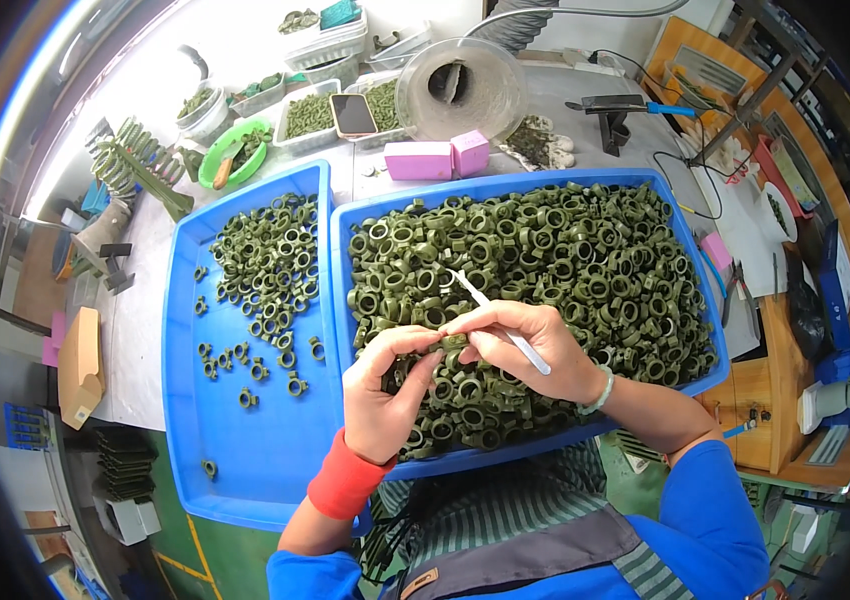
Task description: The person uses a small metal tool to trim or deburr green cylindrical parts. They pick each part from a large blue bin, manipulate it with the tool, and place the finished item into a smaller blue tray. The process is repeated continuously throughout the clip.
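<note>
My left hand (385, 385), with a red wristband, pinches a small green ring part (455, 341) between thumb and fingers. My right hand (530, 345), with a beaded bracelet, meets it there, its fingertips at the same part. Through the right hand's fingers runs a slim white pen-like tool (528, 352), its narrow end pointing up and left; its exact kind is not clear. Both hands are above the right blue tray (700, 290), which is heaped with green ring parts (545, 235). A smaller group of such parts (270, 255) lies in the left blue tray (235, 450).
Behind the trays are a pink block (420, 161), a phone (353, 115) on tubs of green pieces, a clear round container (490, 95) and a green bowl (255, 160). Pliers (740, 290) lie right of the trays. An open cardboard box (81, 365) stands left.
</note>
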### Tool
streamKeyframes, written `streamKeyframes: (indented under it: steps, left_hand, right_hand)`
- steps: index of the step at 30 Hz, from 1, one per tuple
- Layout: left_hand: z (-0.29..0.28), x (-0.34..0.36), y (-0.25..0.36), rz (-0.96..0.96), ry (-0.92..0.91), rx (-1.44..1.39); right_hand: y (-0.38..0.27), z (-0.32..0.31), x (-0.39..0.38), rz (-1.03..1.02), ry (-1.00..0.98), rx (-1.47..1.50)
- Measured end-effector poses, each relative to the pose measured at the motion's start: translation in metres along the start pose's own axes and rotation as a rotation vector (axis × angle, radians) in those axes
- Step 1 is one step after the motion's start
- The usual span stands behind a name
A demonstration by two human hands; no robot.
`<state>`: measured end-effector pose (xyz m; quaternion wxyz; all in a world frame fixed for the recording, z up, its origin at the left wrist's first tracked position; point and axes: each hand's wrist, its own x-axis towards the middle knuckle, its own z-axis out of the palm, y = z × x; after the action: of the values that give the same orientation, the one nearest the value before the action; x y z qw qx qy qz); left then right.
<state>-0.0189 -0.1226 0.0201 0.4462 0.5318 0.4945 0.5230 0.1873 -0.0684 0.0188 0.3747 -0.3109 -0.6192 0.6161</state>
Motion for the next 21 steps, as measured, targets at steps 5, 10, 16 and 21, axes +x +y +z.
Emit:
streamKeyframes:
  steps: [5,10,16,21]
  left_hand:
    - [-0.004,0.004,-0.002,0.226,-0.027,0.200]
    - [-0.003,0.006,0.001,0.491,-0.043,0.466]
    - [-0.001,0.007,-0.001,0.564,-0.070,0.526]
    - [-0.002,0.006,-0.002,0.499,-0.064,0.470]
  right_hand:
    - [0.002,-0.008,0.005,0.064,-0.108,0.226]
    - [-0.002,-0.010,0.006,0.117,-0.154,0.238]
    - [-0.006,-0.012,0.005,0.149,-0.187,0.167]
    - [-0.005,-0.015,0.007,0.221,-0.191,0.310]
